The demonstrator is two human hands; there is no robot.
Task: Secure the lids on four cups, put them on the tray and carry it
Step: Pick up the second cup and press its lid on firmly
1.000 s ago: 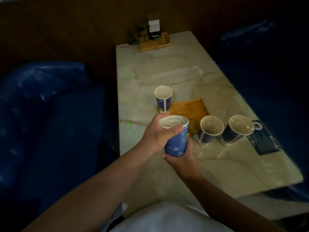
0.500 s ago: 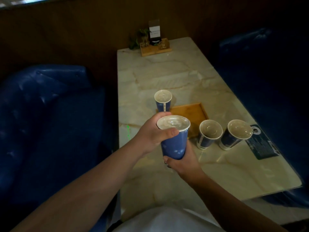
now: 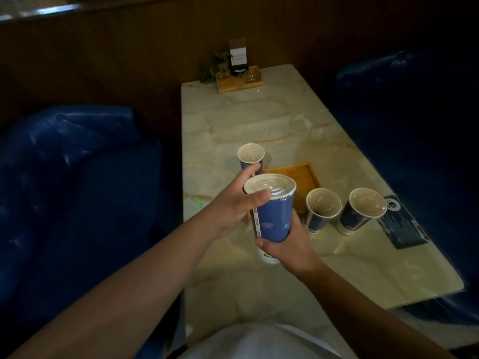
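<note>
I hold a blue paper cup (image 3: 274, 218) upright above the table, with a clear plastic lid (image 3: 269, 186) on its rim. My right hand (image 3: 290, 247) grips the cup's lower part from behind. My left hand (image 3: 236, 203) curls round the lid's left edge, thumb on the rim. A second lidded cup (image 3: 251, 156) stands behind it at the far left corner of the wooden tray (image 3: 303, 174). Two more blue cups (image 3: 321, 211) (image 3: 363, 211) stand on the table to the right of the tray.
The marble table (image 3: 259, 120) has a dark placard (image 3: 401, 226) near its right edge and a small wooden stand with a plant and sign (image 3: 238, 73) at the far end. Blue padded seats (image 3: 64, 190) flank both sides.
Both hands have raised the cup a little toward me. My left hand's fingers have opened out round the lid's far side, while the thumb stays on the near rim.
</note>
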